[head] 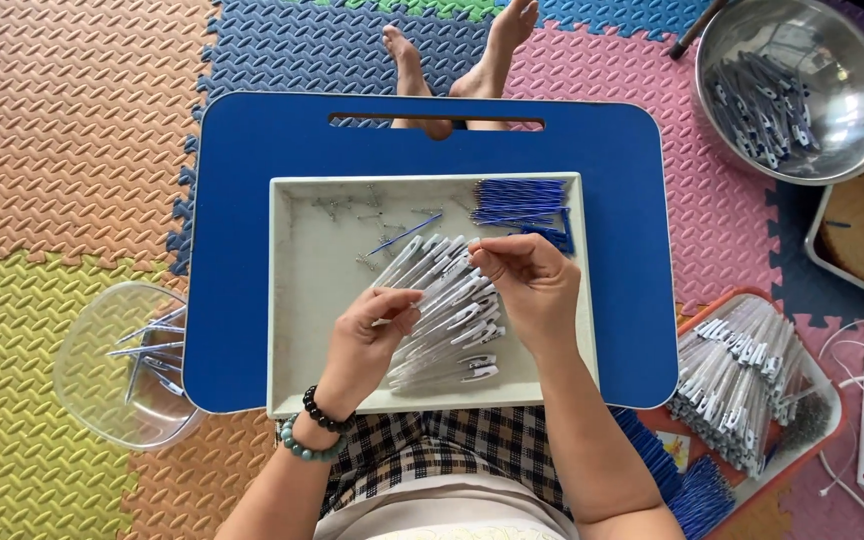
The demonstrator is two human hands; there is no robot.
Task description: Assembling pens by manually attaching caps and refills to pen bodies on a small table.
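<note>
pen barrels (447, 315), white and clear plastic with clips, lie fanned in a loose heap in a shallow grey tray (297, 300) on a blue lap surface (242, 250), as a seated person works over them. the left hand (367, 335) is pinched closed on a thin piece at the heap's near edge; the right hand (527, 280) is closed with fingertips drawn together over the top of the heap, though what it grips is too small to tell. each barrel looks light, stiff and smooth, likely slippery against its neighbours, and is best taken by the middle between thumb and forefinger, or by the clip end where the shape gives purchase. blue refills (519, 203), slim and probably slightly flexible, lie bundled in the tray's far right corner, with small metal springs (347, 210) scattered at the far left; these would roll and tangle easily. a clear plastic bowl (87, 395) on the left holds a few finished-looking pens, a steel bowl (857, 100) at upper right holds dark blue parts, and an orange-rimmed tray (832, 410) on the right carries stacked white barrels. beneath it all lies a floor of embossed foam mats (72, 130) in several colours.
</note>
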